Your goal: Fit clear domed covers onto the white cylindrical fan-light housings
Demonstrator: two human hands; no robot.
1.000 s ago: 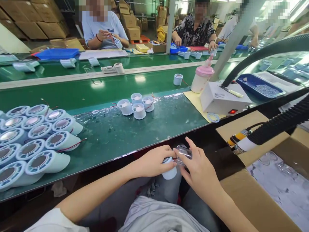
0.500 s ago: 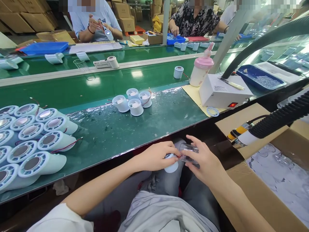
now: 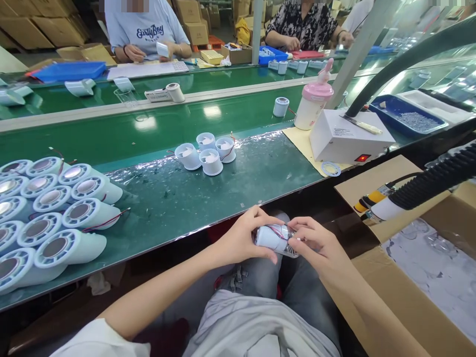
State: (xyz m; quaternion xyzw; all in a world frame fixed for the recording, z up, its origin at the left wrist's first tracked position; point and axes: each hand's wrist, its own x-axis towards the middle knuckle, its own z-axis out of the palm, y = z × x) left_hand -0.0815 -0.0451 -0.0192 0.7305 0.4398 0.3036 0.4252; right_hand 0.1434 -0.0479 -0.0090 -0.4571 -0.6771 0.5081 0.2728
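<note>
My left hand [image 3: 247,238] is wrapped round a light-blue plastic cylinder [image 3: 270,238] with red and dark wires along its side. The cylinder lies tilted over my lap, with a clear plastic cup [image 3: 290,249] around at least part of it. My right hand [image 3: 316,243] pinches at the right end of the cup, near the wires. Its fingertips partly hide where cup and cylinder meet. On the bench ahead stands a small cluster of similar light-blue cylinders [image 3: 210,162] with white blades inside.
Many slant-cut light-blue housings [image 3: 69,243] crowd the bench's left side. A white box [image 3: 349,134] with a lit red switch, a pink-lidded bottle [image 3: 313,104] and a blue tray [image 3: 409,116] stand right. An open carton [image 3: 394,282] holds clear parts. Co-workers sit across the green belt [image 3: 167,116].
The cylinder and the clear cup, separate before, have come together. My left hand has turned the cylinder onto its side. My right fingers have closed in towards the wires.
</note>
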